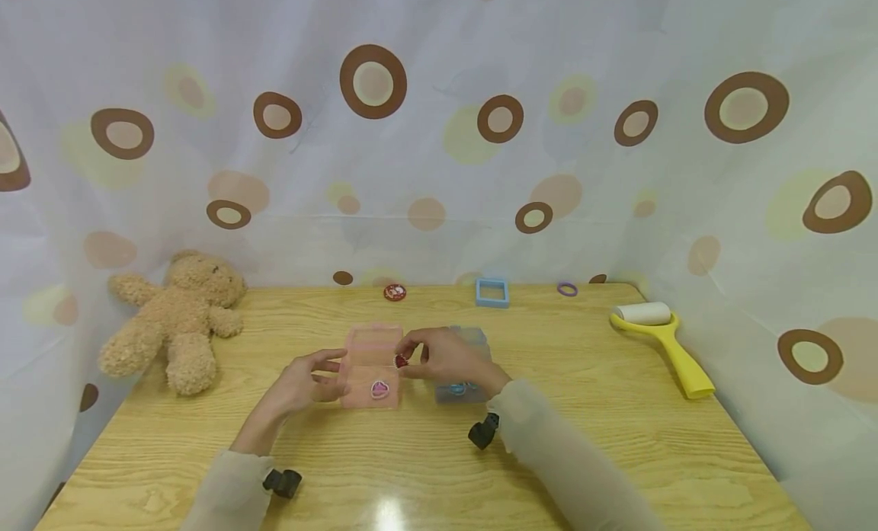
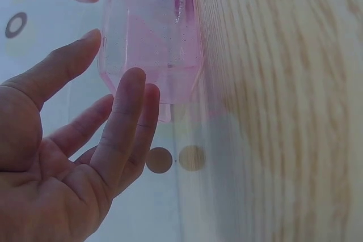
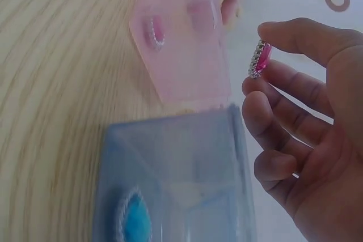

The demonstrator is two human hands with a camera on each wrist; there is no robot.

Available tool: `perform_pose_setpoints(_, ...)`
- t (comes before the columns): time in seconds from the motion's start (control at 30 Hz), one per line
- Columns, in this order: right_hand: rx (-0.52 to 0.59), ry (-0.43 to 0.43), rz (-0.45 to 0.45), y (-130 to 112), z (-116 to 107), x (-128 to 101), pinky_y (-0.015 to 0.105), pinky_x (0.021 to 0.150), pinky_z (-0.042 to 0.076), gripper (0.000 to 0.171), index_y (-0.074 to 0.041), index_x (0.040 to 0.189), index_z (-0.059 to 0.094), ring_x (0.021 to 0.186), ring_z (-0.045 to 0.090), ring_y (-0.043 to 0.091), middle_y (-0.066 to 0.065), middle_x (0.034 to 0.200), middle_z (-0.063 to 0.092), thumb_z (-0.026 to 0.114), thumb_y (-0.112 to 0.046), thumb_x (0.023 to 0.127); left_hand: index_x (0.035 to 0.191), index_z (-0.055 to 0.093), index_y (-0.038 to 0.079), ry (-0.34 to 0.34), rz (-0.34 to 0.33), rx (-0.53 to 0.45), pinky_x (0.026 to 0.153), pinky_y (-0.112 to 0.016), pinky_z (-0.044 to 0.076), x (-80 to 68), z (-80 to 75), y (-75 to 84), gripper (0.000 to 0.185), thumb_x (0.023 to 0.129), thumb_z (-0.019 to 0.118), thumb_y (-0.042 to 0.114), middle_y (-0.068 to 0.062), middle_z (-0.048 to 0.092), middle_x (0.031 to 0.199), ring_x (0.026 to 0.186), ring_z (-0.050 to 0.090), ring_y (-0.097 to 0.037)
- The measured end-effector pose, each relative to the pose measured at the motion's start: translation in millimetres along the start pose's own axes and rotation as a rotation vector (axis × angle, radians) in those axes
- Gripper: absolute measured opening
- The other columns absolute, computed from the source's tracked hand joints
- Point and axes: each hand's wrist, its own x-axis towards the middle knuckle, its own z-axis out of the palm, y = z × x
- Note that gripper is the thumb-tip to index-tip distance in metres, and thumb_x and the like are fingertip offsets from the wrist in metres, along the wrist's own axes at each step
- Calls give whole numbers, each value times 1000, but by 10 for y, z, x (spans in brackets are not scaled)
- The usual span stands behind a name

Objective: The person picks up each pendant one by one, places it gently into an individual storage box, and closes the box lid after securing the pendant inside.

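Note:
My right hand (image 1: 449,356) pinches a dark pink gem with a beaded silver rim (image 3: 261,59) between thumb and fingertip, above the right edge of a clear pink plastic box (image 1: 354,396). Inside that box, toward the front, lies a pink gem with a pale beaded rim (image 1: 380,389). My left hand (image 1: 298,382) is at the box's left side, fingers loosely spread and fingertips right at its wall. Beneath my right wrist stands a clear blue plastic box (image 3: 170,134), partly hidden in the head view. It has a blue gem with a beaded rim (image 3: 136,219) in it.
A teddy bear (image 1: 181,318) lies at the left of the wooden table (image 1: 329,478). Along the back are a red round badge (image 1: 394,292), a light blue square frame (image 1: 491,303) and a purple ring (image 1: 567,294). A yellow-handled lint roller (image 1: 675,356) rests at the right.

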Motion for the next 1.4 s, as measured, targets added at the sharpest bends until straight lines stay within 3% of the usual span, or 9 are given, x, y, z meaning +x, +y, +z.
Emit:
perform_pose_setpoints(0.33, 14, -17, 9, -145, 104, 146, 20, 66, 50, 18, -26, 107, 70, 74, 59, 5, -13, 98, 68, 74, -32, 91, 149, 46, 6, 0, 10, -2, 84, -42, 59, 9, 1, 8, 68, 89, 77, 16, -26, 56, 137, 117, 61, -40)
perform_pose_setpoints(0.57, 31, -54, 33, -142, 218, 214, 19, 68, 50, 18, -25, 105, 70, 82, 61, 6, -13, 98, 69, 76, -30, 89, 149, 45, 5, -2, 18, -2, 85, -43, 59, 9, -2, -1, 69, 88, 77, 16, -27, 55, 137, 117, 61, -41)
perform_pose_setpoints(0.77, 3, -61, 45, -157, 282, 233, 20, 70, 50, 18, -24, 105, 72, 79, 60, 5, -11, 99, 70, 77, -28, 88, 149, 44, 5, -10, 11, -11, 85, -44, 59, 5, -3, -2, 70, 89, 77, 17, -28, 53, 139, 118, 60, -42)
perform_pose_setpoints(1.4, -25, -99, 44, -166, 307, 288, 18, 73, 51, 17, -21, 104, 74, 80, 62, 0, -12, 95, 72, 77, -24, 87, 149, 45, 5, -8, 12, 2, 86, -45, 59, 7, 5, 1, 69, 89, 77, 16, -27, 55, 138, 119, 60, -43)
